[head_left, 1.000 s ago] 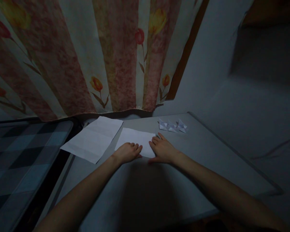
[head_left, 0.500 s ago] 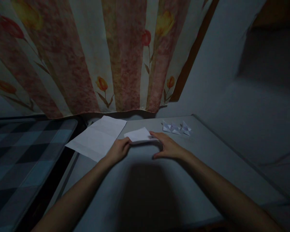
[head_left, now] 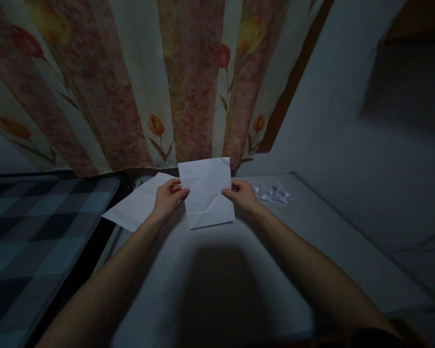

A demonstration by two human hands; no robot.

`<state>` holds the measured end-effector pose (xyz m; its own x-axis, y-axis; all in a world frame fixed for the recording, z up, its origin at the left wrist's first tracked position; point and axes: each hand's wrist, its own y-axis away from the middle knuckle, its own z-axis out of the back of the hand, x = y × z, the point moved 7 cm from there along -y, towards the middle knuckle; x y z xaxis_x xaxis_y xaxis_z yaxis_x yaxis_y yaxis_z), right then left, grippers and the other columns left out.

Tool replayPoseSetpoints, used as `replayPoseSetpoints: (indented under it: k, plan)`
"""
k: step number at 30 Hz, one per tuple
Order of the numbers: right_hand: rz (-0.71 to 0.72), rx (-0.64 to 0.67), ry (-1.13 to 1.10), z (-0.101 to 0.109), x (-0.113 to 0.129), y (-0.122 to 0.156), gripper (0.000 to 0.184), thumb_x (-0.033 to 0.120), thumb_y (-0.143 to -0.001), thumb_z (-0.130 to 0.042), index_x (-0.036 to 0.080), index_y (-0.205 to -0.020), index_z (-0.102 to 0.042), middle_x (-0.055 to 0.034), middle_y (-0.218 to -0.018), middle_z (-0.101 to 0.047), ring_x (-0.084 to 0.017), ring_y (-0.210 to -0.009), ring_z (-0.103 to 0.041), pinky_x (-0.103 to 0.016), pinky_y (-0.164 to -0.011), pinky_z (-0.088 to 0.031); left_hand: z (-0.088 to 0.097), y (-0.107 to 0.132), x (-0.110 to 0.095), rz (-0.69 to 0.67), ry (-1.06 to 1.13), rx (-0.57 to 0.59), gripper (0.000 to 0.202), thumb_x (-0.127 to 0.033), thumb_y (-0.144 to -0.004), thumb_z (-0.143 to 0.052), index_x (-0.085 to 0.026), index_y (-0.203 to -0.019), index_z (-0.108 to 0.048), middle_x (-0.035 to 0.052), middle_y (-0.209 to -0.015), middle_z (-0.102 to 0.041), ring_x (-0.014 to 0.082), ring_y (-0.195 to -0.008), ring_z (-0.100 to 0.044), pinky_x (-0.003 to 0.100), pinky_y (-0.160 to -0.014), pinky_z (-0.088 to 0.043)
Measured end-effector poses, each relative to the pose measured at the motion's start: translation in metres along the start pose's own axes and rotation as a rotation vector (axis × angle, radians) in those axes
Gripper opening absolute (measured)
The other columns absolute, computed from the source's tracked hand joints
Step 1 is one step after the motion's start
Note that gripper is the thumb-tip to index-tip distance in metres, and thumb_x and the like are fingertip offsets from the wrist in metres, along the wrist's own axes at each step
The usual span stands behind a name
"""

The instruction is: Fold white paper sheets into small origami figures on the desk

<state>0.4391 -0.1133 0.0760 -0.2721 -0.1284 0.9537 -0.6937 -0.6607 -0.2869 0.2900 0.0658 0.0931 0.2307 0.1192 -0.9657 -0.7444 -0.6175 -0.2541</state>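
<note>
A creased square sheet of white paper (head_left: 206,193) is held upright above the grey table (head_left: 311,232), facing me. My left hand (head_left: 168,197) pinches its left edge and my right hand (head_left: 241,194) pinches its right edge. Diagonal and cross fold lines show on the sheet. A larger white sheet (head_left: 139,205) lies flat on the table just left of my left hand.
Small folded white paper figures (head_left: 273,192) sit on the table right of my right hand. A tulip-patterned curtain (head_left: 148,82) hangs behind the table. A checked mattress (head_left: 32,227) lies at the left. The grey wall (head_left: 348,121) stands at the right.
The sheet lay flat under both hands, then was lifted off the table. It now stands unfolded and upright between both hands.
</note>
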Motion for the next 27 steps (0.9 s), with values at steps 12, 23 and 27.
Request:
replayPoseSetpoints:
  k: [12, 23, 27]
  plan:
    - [0.550, 0.289, 0.755, -0.007, -0.025, 0.062, 0.022, 0.018, -0.085, -0.050, 0.021, -0.089, -0.071, -0.0074, -0.095, -0.073, -0.021, -0.093, -0.067, -0.039, -0.084, -0.050, -0.017, 0.085, 0.023, -0.838, -0.763, 0.550, 0.021, -0.013, -0.082, -0.049, -0.018, -0.095, -0.065, 0.0080, -0.100, -0.072, 0.0190, -0.095, -0.068, 0.033, -0.082, -0.055]
    - [0.440, 0.560, 1.035, -0.020, -0.038, 0.089, 0.060, 0.008, -0.065, -0.058, 0.016, -0.124, -0.058, -0.0135, -0.130, -0.057, -0.028, -0.120, -0.053, -0.047, -0.098, -0.042, -0.023, 0.092, 0.060, -0.593, -0.911, 0.720, 0.044, -0.006, -0.073, -0.048, -0.019, -0.113, -0.061, 0.0093, -0.117, -0.066, 0.0213, -0.112, -0.060, 0.038, -0.097, -0.049]
    - [0.430, 0.502, 0.999, -0.017, -0.037, 0.088, 0.048, 0.011, -0.070, -0.059, 0.022, -0.116, -0.063, -0.0114, -0.122, -0.063, -0.027, -0.112, -0.058, -0.047, -0.092, -0.044, -0.020, 0.087, 0.059, -0.495, -0.885, 0.669, 0.042, -0.007, -0.073, -0.051, -0.019, -0.111, -0.062, 0.0103, -0.114, -0.067, 0.0223, -0.107, -0.062, 0.039, -0.094, -0.051]
